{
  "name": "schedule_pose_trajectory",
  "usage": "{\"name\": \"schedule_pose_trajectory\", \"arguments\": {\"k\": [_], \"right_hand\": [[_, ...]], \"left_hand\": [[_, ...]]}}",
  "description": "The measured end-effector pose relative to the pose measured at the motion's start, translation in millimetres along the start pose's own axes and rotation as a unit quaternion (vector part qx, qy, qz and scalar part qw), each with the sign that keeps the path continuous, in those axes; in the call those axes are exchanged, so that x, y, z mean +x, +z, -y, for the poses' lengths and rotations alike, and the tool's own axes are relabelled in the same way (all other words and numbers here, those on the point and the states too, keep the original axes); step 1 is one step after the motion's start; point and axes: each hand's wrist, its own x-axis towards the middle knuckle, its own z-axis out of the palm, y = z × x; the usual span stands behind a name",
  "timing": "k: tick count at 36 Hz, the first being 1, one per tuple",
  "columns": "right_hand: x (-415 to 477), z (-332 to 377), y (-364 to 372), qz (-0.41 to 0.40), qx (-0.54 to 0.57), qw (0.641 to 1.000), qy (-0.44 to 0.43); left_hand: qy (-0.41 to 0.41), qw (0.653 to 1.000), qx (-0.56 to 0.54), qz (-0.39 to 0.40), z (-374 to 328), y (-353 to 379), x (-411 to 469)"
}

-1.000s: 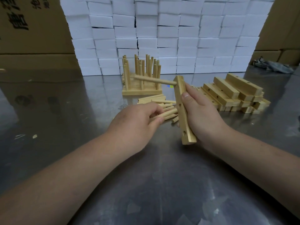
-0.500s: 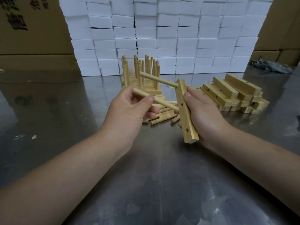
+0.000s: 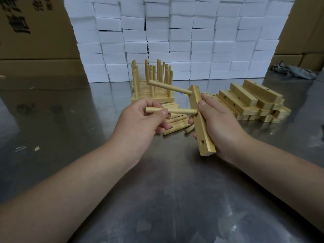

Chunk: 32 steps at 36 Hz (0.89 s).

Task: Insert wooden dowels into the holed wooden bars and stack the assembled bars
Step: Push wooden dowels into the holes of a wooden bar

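While the bar (image 3: 200, 125) was gripped above the tabletop (image 3: 175, 190) by the right hand (image 3: 220, 127), a dowel (image 3: 175, 111) was pinched at its middle hole by the left hand (image 3: 140, 123). If tilted, the dowel could be jammed.

A factory or warehouse workroom: steel tabletop (image 3: 175, 199) piled with holed wooden bars (image 3: 259, 93), white foam blocks (image 3: 192, 41) stacked behind it, cardboard cartons (image 3: 35, 41) beyond its far corners.
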Motion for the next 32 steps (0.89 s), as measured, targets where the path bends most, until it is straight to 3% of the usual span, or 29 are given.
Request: {"name": "schedule_pose_trajectory", "arguments": {"k": [5, 9, 32], "right_hand": [[1, -2, -1, -0.004, -0.03, 0.999, -0.015], [3, -3, -2, -0.018, -0.033, 0.999, -0.012], [5, -10, -5, -0.011, -0.118, 0.99, -0.076]], "left_hand": [[0.03, 0.986, 0.163, -0.018, 2, -5, 0], [0.04, 0.977, 0.211, -0.004, 1, -5, -2], [0.041, 0.975, 0.219, 0.002, -1, -2, -6]]}}
